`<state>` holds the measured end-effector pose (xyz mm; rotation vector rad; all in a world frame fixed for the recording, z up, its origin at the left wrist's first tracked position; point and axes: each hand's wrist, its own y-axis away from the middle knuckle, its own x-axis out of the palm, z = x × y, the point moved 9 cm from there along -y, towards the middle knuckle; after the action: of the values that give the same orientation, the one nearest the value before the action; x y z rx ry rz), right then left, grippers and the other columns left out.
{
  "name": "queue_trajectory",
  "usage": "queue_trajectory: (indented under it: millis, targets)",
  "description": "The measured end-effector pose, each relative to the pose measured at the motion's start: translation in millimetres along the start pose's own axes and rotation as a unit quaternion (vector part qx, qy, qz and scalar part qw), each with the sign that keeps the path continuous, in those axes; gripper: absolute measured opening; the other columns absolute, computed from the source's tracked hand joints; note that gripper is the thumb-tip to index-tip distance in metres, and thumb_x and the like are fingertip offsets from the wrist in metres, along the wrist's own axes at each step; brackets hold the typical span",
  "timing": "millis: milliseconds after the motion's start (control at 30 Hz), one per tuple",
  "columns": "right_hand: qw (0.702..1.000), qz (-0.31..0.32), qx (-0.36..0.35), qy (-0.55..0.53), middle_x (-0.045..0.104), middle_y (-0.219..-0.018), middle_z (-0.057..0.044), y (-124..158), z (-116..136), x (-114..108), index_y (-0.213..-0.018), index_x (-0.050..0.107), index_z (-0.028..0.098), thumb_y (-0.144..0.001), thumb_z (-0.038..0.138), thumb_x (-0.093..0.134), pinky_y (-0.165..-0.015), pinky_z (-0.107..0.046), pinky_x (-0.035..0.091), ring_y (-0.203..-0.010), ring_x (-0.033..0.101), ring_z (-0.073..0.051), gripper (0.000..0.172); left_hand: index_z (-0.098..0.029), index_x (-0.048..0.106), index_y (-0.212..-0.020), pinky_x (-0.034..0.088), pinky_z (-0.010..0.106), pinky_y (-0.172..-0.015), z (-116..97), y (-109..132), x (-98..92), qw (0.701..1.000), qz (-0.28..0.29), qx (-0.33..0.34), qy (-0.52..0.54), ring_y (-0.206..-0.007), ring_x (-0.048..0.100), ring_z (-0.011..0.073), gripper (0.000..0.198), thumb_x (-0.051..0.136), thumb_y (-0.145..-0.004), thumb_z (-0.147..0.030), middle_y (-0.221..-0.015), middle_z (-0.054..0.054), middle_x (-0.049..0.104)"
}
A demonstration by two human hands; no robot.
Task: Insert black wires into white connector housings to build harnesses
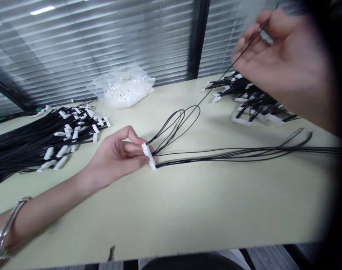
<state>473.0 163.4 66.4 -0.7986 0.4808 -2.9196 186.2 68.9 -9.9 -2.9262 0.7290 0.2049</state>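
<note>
My left hand (122,153) pinches a white plug connector (149,156) above the table. Thin black wires (216,154) run from the connector to the right, and several of them bend back into loops (179,125) near it. Raised at the upper right, my right hand (280,45) grips one black wire (235,62) between thumb and forefinger. That wire slants down toward the loops, fairly straight. The wire's upper end lies near the picture's top edge.
A pile of black cables with white connectors (72,131) covers the left of the table (188,210). Another bundle of cables (255,93) lies at the back right. A clear plastic bag of small white parts (126,88) rests by the window blinds (117,37).
</note>
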Motion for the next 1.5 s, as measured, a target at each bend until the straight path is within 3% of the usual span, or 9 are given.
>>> queue_trajectory:
  millis: [100, 200, 300, 400, 533, 933, 1133, 1333, 1500]
  targets:
    - [0.999, 0.008, 0.007, 0.044, 0.051, -0.068, 0.012, 14.5, -4.1, 20.1, -0.079, 0.055, 0.014, -0.091, 0.018, 0.034, -0.062, -0.012, 0.034, -0.057, 0.039, 0.005, 0.025, -0.018, 0.049, -0.080, 0.060, 0.034, -0.079, 0.3, 0.4, 0.8, 1.000, 0.005, 0.000, 0.006, -0.084, 0.072, 0.0216, 0.023, 0.068, -0.074, -0.007, -0.083, 0.001, 0.076]
    - [0.992, 0.070, -0.001, 0.109, 0.048, -0.066, 0.009, 43.9, -15.8, 65.6, -0.094, 0.056, 0.014, -0.090, 0.019, 0.045, -0.052, -0.014, 0.030, -0.052, 0.033, 0.002, 0.013, -0.019, 0.050, -0.080, 0.060, 0.035, -0.080, 1.2, 1.0, 3.1, 1.000, 0.022, 0.000, 0.017, -0.085, 0.072, 0.0217, 0.022, 0.067, -0.075, -0.006, -0.086, -0.001, 0.076]
    - [0.910, 0.186, -0.119, 0.351, 0.057, -0.068, 0.003, 82.8, -23.9, 118.8, -0.085, 0.059, 0.013, -0.083, 0.019, 0.057, -0.054, -0.018, 0.034, -0.060, 0.046, -0.004, 0.007, -0.019, 0.050, -0.081, 0.059, 0.035, -0.080, 1.4, 1.2, 5.4, 0.999, 0.038, 0.001, 0.031, -0.086, 0.072, 0.0215, 0.022, 0.066, -0.076, -0.004, -0.089, -0.002, 0.076]
    - [0.813, 0.265, -0.170, 0.490, 0.059, -0.069, 0.002, 113.6, -47.4, 144.5, -0.083, 0.059, 0.015, -0.085, 0.025, 0.054, -0.054, -0.019, 0.035, -0.059, 0.050, -0.006, 0.012, -0.018, 0.050, -0.079, 0.059, 0.032, -0.080, -0.1, 0.8, 7.4, 0.998, 0.047, 0.003, 0.033, -0.085, 0.072, 0.0196, 0.022, 0.065, -0.076, -0.002, -0.087, -0.002, 0.076]
    - [0.728, 0.299, -0.221, 0.575, 0.049, -0.056, 0.007, 129.7, -66.0, 150.0, -0.085, 0.053, 0.015, -0.089, 0.024, 0.046, -0.051, -0.018, 0.028, -0.047, 0.037, -0.003, 0.011, -0.018, 0.049, -0.078, 0.059, 0.028, -0.078, -3.0, 1.4, 13.6, 0.996, 0.078, 0.004, 0.047, -0.082, 0.072, 0.0174, 0.023, 0.065, -0.076, -0.001, -0.084, -0.002, 0.077]
    - [0.644, 0.286, -0.316, 0.636, 0.055, -0.066, 0.001, 136.6, -65.2, 151.0, -0.086, 0.050, 0.015, -0.089, 0.024, 0.040, -0.049, -0.022, 0.023, -0.056, 0.047, -0.008, 0.013, -0.019, 0.050, -0.081, 0.059, 0.033, -0.080, 0.6, 1.6, 11.8, 0.994, 0.084, -0.011, 0.062, -0.084, 0.072, 0.0200, 0.024, 0.066, -0.076, -0.002, -0.081, 0.000, 0.077]
    - [0.632, 0.289, -0.333, 0.637, 0.055, -0.065, 0.002, 137.7, -66.4, 151.6, -0.085, 0.051, 0.015, -0.090, 0.021, 0.041, -0.050, -0.022, 0.023, -0.058, 0.048, -0.008, 0.013, -0.018, 0.049, -0.082, 0.058, 0.031, -0.081, -1.2, 2.9, 13.8, 0.993, 0.094, -0.012, 0.074, -0.083, 0.072, 0.0168, 0.024, 0.064, -0.077, 0.000, -0.082, -0.001, 0.077]
    - [0.559, 0.319, -0.384, 0.663, 0.054, -0.070, 0.000, 142.7, -70.8, 149.3, -0.089, 0.052, 0.017, -0.089, 0.019, 0.045, -0.055, -0.022, 0.023, -0.063, 0.044, -0.010, 0.008, -0.018, 0.051, -0.081, 0.059, 0.034, -0.081, 0.5, 2.3, 9.9, 0.995, 0.081, -0.009, 0.059, -0.085, 0.072, 0.0192, 0.023, 0.066, -0.076, -0.002, -0.084, 0.000, 0.077]
    - [0.496, 0.308, -0.445, 0.679, 0.051, -0.065, 0.000, 147.8, -68.2, 154.1, -0.083, 0.055, 0.015, -0.091, 0.015, 0.039, -0.054, -0.025, 0.021, -0.061, 0.041, -0.011, 0.018, -0.019, 0.051, -0.082, 0.059, 0.034, -0.082, 2.3, 1.6, 8.5, 0.995, 0.077, -0.012, 0.059, -0.088, 0.071, 0.0190, 0.023, 0.066, -0.077, -0.002, -0.084, -0.001, 0.077]
